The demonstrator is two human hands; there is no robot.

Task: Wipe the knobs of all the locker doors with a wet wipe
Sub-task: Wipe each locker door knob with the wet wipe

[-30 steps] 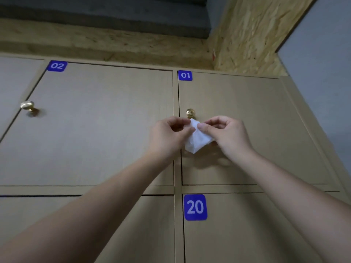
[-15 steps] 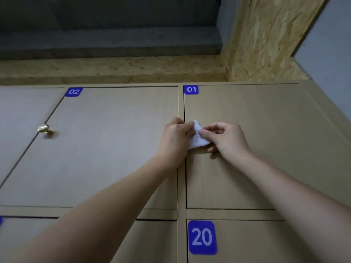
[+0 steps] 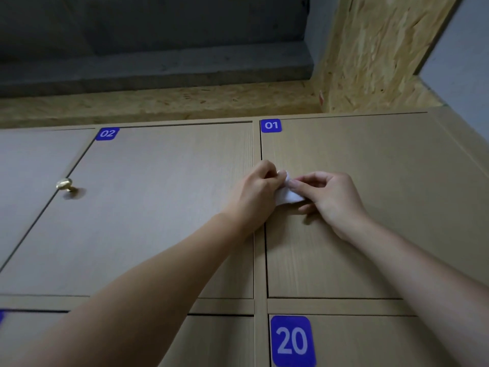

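Both hands (image 3: 254, 192) pinch wipe (image 3: 287, 193), apparently lying down-right.

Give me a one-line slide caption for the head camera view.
Both hands, left and right, hold a white wipe against locker door 01.

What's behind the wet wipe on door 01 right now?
Only the face of door 01 shows around the wet wipe. Left hand and right hand both pinch it, covering whatever lies behind; no knob is visible there.
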